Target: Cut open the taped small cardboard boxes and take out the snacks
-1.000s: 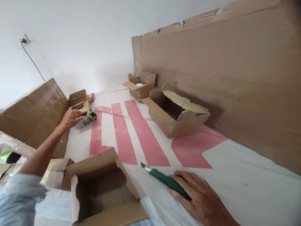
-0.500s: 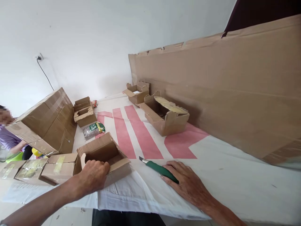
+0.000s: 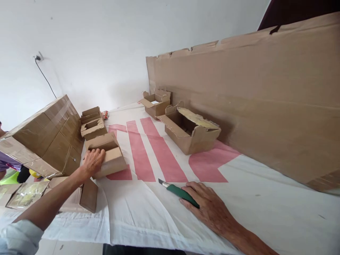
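Observation:
My left hand grips the near left edge of an open cardboard box on the cloth-covered table, its fingers curled over the edge. Just behind that box stand open cardboard boxes. My right hand rests on the table with its fingers closed round the green handle of a utility knife. The knife's blade is out and points left, away from that hand. Further back on the right is another open box with a taped flap, and behind it a smaller open box.
Taped closed boxes line the front left edge. A big taped carton stands behind them, with a person's purple sleeve beyond it. A tall cardboard sheet borders the right side. The white tablecloth has red markings.
My left hand has moved the open box away from me and to the left; the plastic packet seen earlier is now hidden. My right hand and the knife have stayed nearly still.

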`<state>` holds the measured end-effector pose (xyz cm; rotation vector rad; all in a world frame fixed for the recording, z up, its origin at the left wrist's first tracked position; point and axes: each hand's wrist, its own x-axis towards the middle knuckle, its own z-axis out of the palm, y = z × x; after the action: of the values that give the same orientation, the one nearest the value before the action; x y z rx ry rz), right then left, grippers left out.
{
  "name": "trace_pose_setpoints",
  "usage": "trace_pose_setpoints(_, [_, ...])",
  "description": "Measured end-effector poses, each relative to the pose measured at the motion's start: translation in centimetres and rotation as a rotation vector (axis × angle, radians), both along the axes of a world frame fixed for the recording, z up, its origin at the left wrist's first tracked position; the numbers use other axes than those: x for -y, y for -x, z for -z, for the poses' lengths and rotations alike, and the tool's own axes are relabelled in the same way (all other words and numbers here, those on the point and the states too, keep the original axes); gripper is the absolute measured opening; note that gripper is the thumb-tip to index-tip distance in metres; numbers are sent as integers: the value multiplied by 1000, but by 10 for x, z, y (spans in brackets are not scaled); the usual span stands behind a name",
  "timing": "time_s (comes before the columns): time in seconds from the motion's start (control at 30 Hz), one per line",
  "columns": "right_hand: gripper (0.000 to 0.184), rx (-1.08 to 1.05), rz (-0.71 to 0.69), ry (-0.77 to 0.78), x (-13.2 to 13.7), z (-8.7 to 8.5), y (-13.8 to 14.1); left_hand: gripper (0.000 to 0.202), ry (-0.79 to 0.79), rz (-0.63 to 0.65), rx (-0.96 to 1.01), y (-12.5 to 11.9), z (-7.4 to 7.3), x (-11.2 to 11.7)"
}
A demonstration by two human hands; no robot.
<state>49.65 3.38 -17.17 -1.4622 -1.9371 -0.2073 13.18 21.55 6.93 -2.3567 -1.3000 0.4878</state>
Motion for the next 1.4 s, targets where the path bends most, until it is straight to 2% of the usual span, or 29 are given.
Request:
trace_pose_setpoints(0.13, [27, -18, -8, -29, 2, -3, 0, 39, -91, -64, 24, 16, 10, -48])
trace_pose_setpoints(0.33, [26, -15, -9, -62, 2, -8, -1, 33, -183, -123, 48, 37, 26, -102])
trace_pose_setpoints(0.57, [25, -29, 7, -57, 1, 3, -4, 33, -245, -210, 102, 46, 31, -170])
trace_pose_setpoints(0.67, [25, -38, 7, -50, 2, 7, -6, 38, -256, -270, 128, 41, 30, -189])
trace_pose_setpoints(0.77, [26, -55, 6, -10, 3, 8, -7, 44, -230, -317, 150, 38, 23, -190])
trace_pose_setpoints(0.83, [28, -64, 7, 29, 4, 8, -8, 53, -204, -337, 165, 39, 12, -179])
trace_pose_setpoints(0.93, [30, -87, 6, 69, 5, 7, -8, 70, -192, -350, 187, 53, -19, -146])
trace_pose_setpoints(1.03, [30, -122, 1, 66, 6, 3, -6, 83, -92, -279, 324, 81, -51, -94])
trace_pose_setpoints(1.1, [30, -142, -6, 65, 7, -1, -5, 94, 117, -201, 458, 104, -64, -52])
trace_pose_setpoints(1.17, [30, -169, -12, 81, 7, -6, -3, 105, 318, -176, 478, 125, -64, -8])
trace_pose_setpoints(1.23, [29, -210, -10, 103, 9, -10, -2, 116, 501, -195, 419, 137, -54, 32])
trace_pose_setpoints(1.3, [29, -268, 4, 131, 10, -15, 1, 122, 527, -228, 321, 140, -40, 64])
trace_pose_setpoints(1.4, [31, -414, 37, 223, 12, -27, 6, 112, 409, -195, 276, 128, -21, 94])
